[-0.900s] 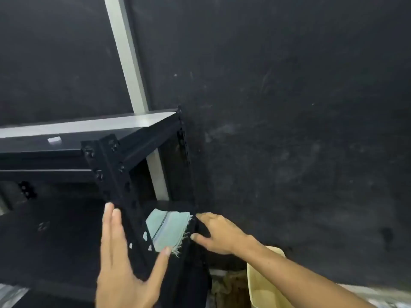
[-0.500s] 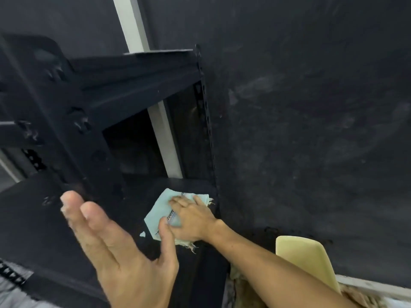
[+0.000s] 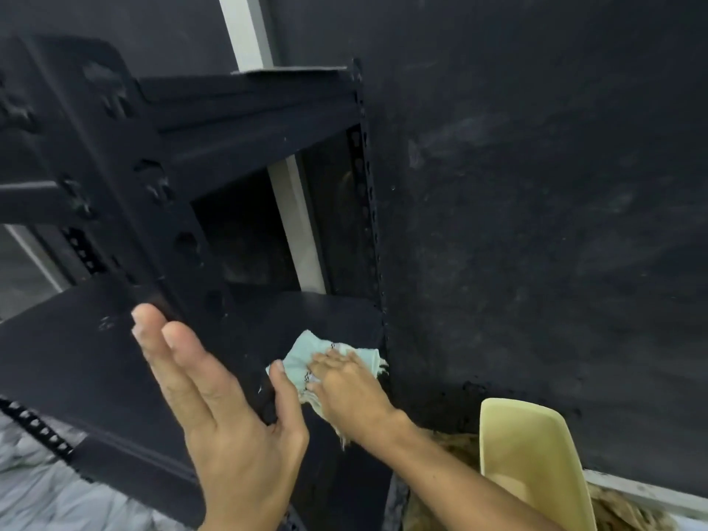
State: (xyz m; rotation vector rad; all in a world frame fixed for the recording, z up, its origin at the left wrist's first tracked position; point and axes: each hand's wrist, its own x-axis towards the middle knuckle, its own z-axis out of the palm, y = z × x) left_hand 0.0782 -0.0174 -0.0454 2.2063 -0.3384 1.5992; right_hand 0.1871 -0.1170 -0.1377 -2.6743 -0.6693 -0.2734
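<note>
A pale green cloth (image 3: 306,352) with a thin dark stitched line and a frayed edge lies crumpled on the black shelf (image 3: 95,362), at its right end near the dark wall (image 3: 536,224). The right hand (image 3: 344,389) lies on top of the cloth, fingers close together and nearly straight, pressing it onto the shelf board. The left hand (image 3: 214,408) is spread flat, fingers straight and together, thumb apart, raised in front of the shelf's front edge and holding nothing; whether it touches the shelf cannot be told. Half a second ago the cloth lay flatter; now it is more bunched under the right hand, while the left hand stays raised.
</note>
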